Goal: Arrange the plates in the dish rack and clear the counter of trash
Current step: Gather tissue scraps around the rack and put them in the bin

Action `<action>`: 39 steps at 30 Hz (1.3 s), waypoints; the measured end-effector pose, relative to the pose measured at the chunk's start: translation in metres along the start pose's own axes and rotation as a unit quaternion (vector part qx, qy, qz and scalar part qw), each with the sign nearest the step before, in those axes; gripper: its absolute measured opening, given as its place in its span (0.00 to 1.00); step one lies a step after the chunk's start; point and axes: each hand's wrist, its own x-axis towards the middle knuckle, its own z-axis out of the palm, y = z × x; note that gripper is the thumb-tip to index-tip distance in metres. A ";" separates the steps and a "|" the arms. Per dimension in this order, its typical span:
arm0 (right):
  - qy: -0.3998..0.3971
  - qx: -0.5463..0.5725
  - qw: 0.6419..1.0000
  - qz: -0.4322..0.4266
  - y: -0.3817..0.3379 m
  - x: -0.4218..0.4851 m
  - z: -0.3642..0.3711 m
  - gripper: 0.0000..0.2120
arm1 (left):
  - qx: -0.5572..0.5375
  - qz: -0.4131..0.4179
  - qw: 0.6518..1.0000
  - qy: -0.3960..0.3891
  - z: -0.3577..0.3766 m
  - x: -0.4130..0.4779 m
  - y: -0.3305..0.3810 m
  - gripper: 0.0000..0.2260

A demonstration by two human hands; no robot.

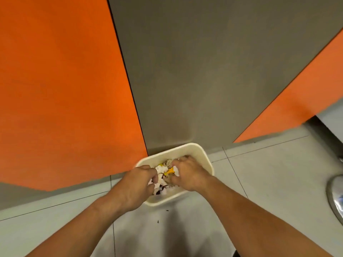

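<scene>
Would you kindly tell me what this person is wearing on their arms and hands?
Nothing that shows. The left hand and right hand are ungloved. The left forearm and right forearm are bare to the frame's edge, with no sleeve, watch or bracelet. No rings show, though the fingers are partly hidden.

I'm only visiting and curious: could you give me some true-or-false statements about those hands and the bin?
1. The left hand and the right hand are both at the cream bin. True.
2. The bin stands on a counter. False: it stands on the tiled floor.
3. The bin holds crumpled trash, with a yellow piece among white and brown scraps. True.
4. The panel left of the bin is blue. False: it is an orange panel.
5. Both hands have their fingers stretched out flat. False: the fingers of both curl into the trash.
</scene>
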 end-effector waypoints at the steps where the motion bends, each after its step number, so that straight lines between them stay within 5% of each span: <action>1: -0.003 -0.005 1.000 -0.006 0.003 0.003 0.005 0.28 | -0.001 -0.003 1.000 0.004 0.007 0.003 -0.003 0.05; 9: 0.060 0.053 0.996 -0.036 0.024 -0.039 -0.023 0.26 | 0.049 0.036 0.998 -0.010 0.017 0.037 0.028 0.07; 15: 0.101 0.036 0.994 -0.024 0.019 -0.072 -0.063 0.22 | 0.071 0.036 0.991 -0.105 0.005 0.039 0.042 0.24; 28: 0.129 0.047 0.990 -0.010 -0.078 -0.281 -0.333 0.24 | 0.089 0.206 0.973 0.046 -0.318 -0.138 0.223 0.31; 39: 0.242 0.038 0.969 -0.047 -0.121 -0.413 -0.516 0.28 | 0.120 0.163 0.969 0.142 -0.485 -0.219 0.324 0.38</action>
